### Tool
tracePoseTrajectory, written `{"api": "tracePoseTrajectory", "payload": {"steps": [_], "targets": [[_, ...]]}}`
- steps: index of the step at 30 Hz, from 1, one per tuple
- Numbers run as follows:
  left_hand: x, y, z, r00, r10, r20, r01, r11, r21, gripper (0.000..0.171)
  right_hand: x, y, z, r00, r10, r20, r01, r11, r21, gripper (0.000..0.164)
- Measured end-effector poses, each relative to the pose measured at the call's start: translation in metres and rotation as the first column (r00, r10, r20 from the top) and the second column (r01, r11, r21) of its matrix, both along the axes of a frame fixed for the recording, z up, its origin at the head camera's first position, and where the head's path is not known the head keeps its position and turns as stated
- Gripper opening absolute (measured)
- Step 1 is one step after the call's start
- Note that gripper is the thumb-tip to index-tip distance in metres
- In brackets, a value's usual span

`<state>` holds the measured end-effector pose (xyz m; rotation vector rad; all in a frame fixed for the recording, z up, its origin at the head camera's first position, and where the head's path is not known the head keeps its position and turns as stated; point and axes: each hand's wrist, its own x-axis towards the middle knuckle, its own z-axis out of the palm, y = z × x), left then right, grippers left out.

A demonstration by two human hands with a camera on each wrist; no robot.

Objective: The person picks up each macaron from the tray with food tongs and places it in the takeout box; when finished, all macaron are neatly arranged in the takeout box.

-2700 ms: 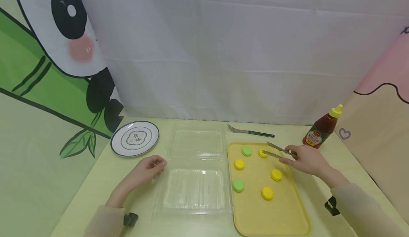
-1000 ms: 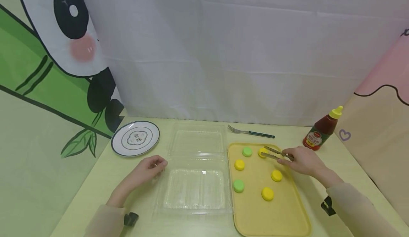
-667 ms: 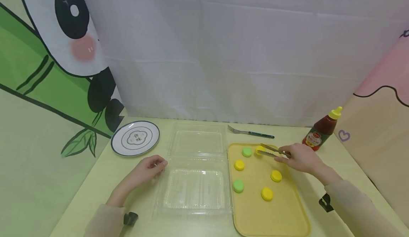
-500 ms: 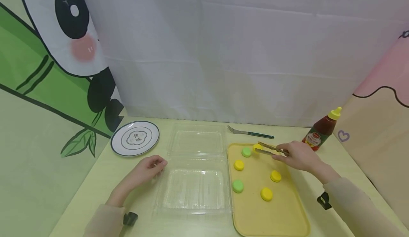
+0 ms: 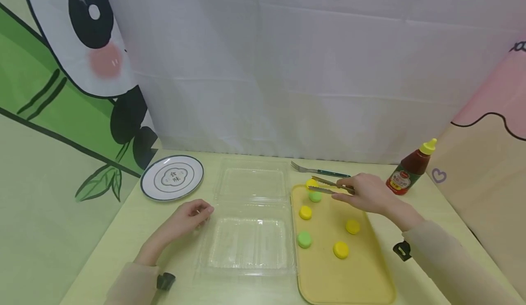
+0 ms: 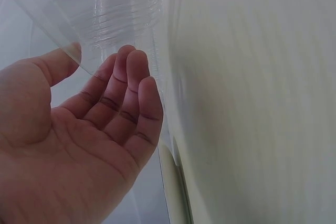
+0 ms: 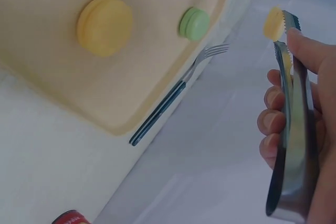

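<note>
My right hand (image 5: 367, 195) grips a pair of metal tongs (image 7: 298, 145), thumb on one arm and curled fingers on the other. Between the serrated tips is a yellow macaron (image 7: 273, 23), held up over the tray's back left corner. In the head view this macaron (image 5: 311, 183) overlaps the top of a green macaron (image 5: 315, 197). On the left, my left hand (image 5: 186, 219) is at the rim of a hinged clear plastic container (image 5: 250, 245), fingers loosely bent. Its thumb tip (image 6: 73, 52) is right at the plastic edge.
A yellow tray (image 5: 347, 284) beside the container bears several yellow and green macarons. Behind it lies a fork (image 5: 322, 172) with a dark handle. A red sauce bottle (image 5: 411, 168) stands back right, a white plate (image 5: 172, 177) back left. A pale cloth wall (image 5: 263, 67) closes the back.
The tongs have taken hold of the back yellow macaron, raised it off the tray and carried it left, to above the green one. My left hand stays at the container's rim.
</note>
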<state>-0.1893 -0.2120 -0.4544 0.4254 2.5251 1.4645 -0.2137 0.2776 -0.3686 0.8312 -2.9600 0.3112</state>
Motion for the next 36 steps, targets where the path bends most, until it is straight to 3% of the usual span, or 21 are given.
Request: {"api": "tracePoseTrajectory", "payload": {"steps": [18, 30, 36], "targets": [[0.0, -0.003, 0.002, 1.0, 0.004, 0.023, -0.004, 1.0, -0.011, 0.031, -0.001, -0.066, 0.004, 0.979, 0.196, -0.063, -0.199, 0.979, -0.054, 0.03], [-0.001, -0.003, -0.002, 1.0, -0.001, 0.031, 0.001, 1.0, 0.016, 0.03, -0.003, -0.108, -0.009, 0.959, 0.277, -0.067, -0.282, 0.957, -0.074, 0.027], [-0.001, -0.001, 0.0, 1.0, -0.004, 0.019, 0.004, 1.0, 0.013, 0.031, -0.002, -0.123, -0.017, 0.957, 0.289, -0.029, -0.291, 0.955, -0.06, 0.031]]}}
